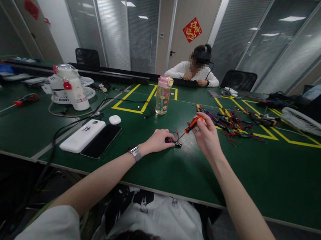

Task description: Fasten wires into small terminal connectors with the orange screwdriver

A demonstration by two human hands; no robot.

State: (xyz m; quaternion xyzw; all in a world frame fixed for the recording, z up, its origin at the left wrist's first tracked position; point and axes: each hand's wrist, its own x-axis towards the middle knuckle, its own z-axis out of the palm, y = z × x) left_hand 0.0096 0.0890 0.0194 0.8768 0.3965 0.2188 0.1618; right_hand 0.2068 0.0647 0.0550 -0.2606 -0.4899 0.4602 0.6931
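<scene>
In my right hand (205, 135) is a screwdriver (194, 124) with an orange and black handle, its shaft slanting down to the left. The tip meets a small circuit board (178, 144) that has thin red and dark wires attached. My left hand (161, 141), a silver watch at its wrist, pinches the board's left side against the green table (194, 174). Fingers partly cover the board, so its details are too small to make out. To the right lies a tangled pile of wired boards (233, 121), with red and black leads.
A pink-lidded bottle (162, 100) stands ahead. On the left are a white power bank (83, 136), a phone (101, 141), a white earbud case (114, 119), black cables, another screwdriver (18, 103) and a white bottle (77, 92). A person (197, 69) sits across the table.
</scene>
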